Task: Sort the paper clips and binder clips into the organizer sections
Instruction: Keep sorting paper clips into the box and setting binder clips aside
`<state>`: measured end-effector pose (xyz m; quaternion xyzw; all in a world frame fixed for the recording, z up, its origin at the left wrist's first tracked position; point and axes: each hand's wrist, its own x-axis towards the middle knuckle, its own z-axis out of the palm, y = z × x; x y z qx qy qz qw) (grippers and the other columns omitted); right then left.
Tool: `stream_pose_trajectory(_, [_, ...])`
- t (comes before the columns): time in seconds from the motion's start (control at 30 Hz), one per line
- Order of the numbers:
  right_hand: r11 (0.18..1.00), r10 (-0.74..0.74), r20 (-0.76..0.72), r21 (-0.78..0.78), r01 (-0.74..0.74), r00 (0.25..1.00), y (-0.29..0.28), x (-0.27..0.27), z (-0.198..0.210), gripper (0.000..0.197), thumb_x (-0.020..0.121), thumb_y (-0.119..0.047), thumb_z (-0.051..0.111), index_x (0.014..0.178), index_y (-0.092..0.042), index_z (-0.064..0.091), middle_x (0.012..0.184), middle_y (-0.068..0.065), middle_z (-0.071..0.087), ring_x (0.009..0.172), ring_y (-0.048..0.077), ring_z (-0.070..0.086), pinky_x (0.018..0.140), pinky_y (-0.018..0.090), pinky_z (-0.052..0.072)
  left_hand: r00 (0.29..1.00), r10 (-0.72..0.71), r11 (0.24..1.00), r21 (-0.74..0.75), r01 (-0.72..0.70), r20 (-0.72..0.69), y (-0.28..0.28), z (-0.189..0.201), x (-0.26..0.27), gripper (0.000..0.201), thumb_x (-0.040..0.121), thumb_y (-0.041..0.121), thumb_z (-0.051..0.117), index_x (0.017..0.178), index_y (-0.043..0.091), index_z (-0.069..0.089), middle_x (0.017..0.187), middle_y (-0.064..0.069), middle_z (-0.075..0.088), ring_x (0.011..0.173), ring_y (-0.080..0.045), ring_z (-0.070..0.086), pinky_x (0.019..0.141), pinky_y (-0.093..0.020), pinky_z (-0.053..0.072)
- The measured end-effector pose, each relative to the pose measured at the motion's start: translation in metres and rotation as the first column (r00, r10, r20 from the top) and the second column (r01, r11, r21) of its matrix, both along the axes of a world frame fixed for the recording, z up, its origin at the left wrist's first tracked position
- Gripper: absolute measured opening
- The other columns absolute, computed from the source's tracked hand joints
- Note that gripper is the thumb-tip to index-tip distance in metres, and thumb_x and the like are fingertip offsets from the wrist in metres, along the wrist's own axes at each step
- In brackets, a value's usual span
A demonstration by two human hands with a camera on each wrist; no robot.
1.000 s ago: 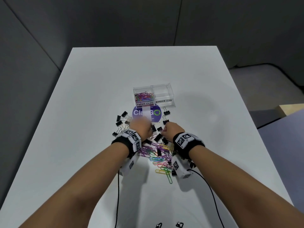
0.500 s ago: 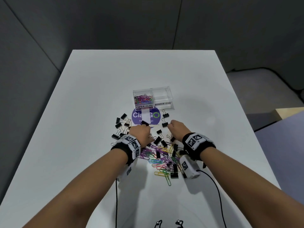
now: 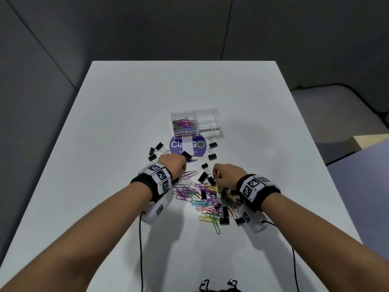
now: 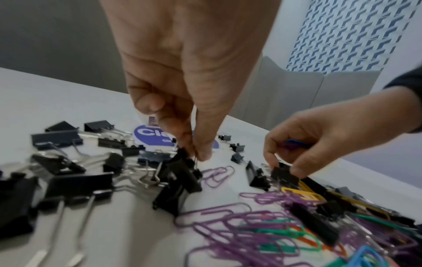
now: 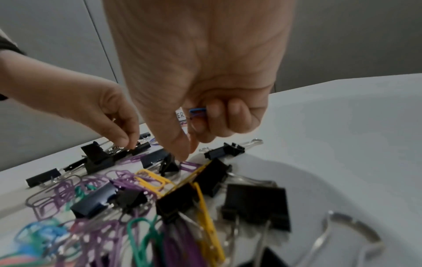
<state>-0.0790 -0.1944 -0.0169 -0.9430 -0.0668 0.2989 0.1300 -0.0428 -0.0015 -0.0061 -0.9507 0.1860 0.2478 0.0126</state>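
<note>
Left wrist view shows the left hand (image 4: 182,75) at frame centre, thumb and forefinger pinching the wire handle of a black metal binder clip (image 4: 180,178) that hangs tilted with its lower end on the white table (image 3: 126,106). At the right of that frame the right hand (image 4: 319,137) pinches another small black binder clip (image 4: 284,174) between thumb and forefinger, while its curled fingers hold blue and purple wire paper clips (image 5: 197,112) against the palm. Below the hands in the head view lies a mixed heap of coloured paper clips and black binder clips (image 3: 210,199). More loose black binder clips (image 3: 155,151) sit left of a round purple sticker (image 3: 187,145). Just above the sticker stands a clear plastic two-section organizer (image 3: 196,123): its left section, labelled PAPER CLIPS, holds coloured paper clips.
</note>
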Motion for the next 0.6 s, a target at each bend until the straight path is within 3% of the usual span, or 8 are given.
stream_pose_trajectory(0.1, [1.000,0.021,0.019,-0.017,-0.020,1.000,-0.001,-0.002,-0.003,0.024,0.091,-0.018,0.049,0.113,-0.012,0.053,0.116,0.009,0.063,0.105,0.028,0.059,0.084,0.035,0.048,0.998,-0.032,0.999,0.010,0.031,0.058,0.008,0.000,-0.001,0.025,0.094,0.020,0.047,0.110,0.015,0.066,0.113,-0.006,0.066,0.099,-0.024,0.059,0.078,-0.030,0.048])
stream_pose_trajectory(0.3, [0.999,-0.006,0.057,-0.045,0.008,0.998,0.003,-0.004,-0.008,0.023,0.091,-0.026,0.054,0.108,-0.011,0.055,0.113,0.009,0.064,0.104,0.029,0.059,0.084,0.035,0.047,0.991,-0.114,0.993,-0.012,0.116,0.066,-0.014,-0.013,-0.016,0.037,0.093,0.039,0.053,0.116,0.011,0.058,0.125,-0.007,0.054,0.120,-0.026,0.048,0.087,-0.037,0.048])
stream_pose_trajectory(0.47, [0.998,-0.057,0.004,-0.036,0.058,0.998,0.009,-0.001,-0.010,0.009,0.092,-0.021,0.052,0.087,-0.017,0.046,0.106,0.009,0.064,0.103,0.029,0.059,0.086,0.037,0.047,0.999,0.017,1.000,-0.024,-0.016,0.035,-0.026,-0.018,-0.013,0.034,0.095,0.034,0.051,0.114,0.009,0.063,0.125,-0.008,0.056,0.121,-0.025,0.048,0.092,-0.038,0.049])
stream_pose_trajectory(0.6, [0.998,-0.047,0.001,-0.040,0.047,0.999,0.011,0.000,-0.012,0.008,0.090,-0.014,0.047,0.083,-0.017,0.044,0.090,0.002,0.052,0.084,0.024,0.051,0.077,0.036,0.044,1.000,0.007,1.000,-0.021,-0.007,-0.011,-0.027,-0.019,-0.009,0.031,0.094,0.031,0.053,0.109,0.007,0.065,0.120,-0.009,0.060,0.115,-0.027,0.053,0.086,-0.038,0.051])
